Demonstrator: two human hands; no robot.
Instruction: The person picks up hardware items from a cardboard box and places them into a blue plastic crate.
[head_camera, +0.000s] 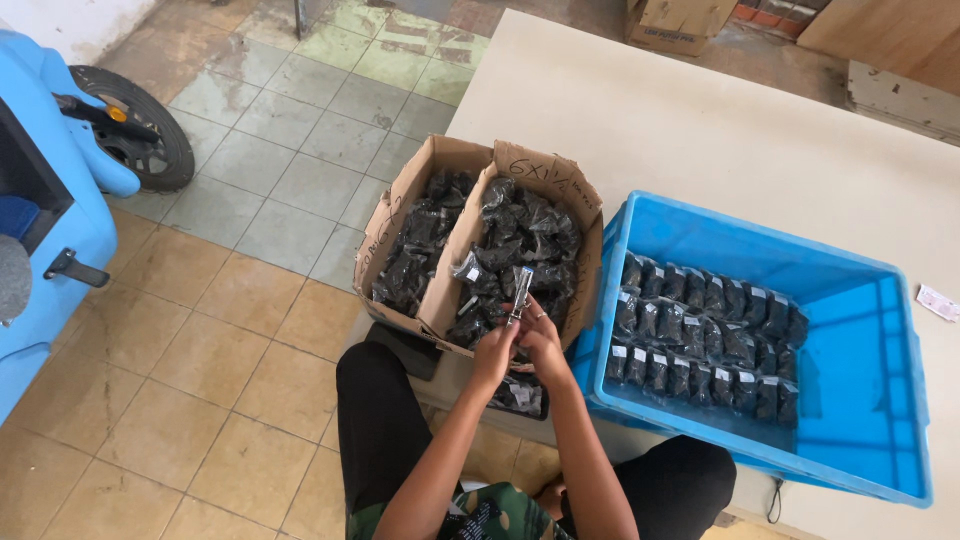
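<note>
My left hand (494, 348) and my right hand (543, 340) meet just in front of me, both closed on a small clear bag of dark screws (520, 287) held upright. They hover over the near edge of an open cardboard box (396, 205) split by a flap into two halves, each filled with several similar dark bags (520, 235). Another small bag (520, 396) lies below my hands near my lap.
A blue plastic crate (880, 330) at my right stands on a beige table (700, 130), with several dark bags (700, 335) packed in rows inside. A blue scooter (60, 200) is parked at the left on the tiled floor. A cardboard box (675, 25) sits beyond the table.
</note>
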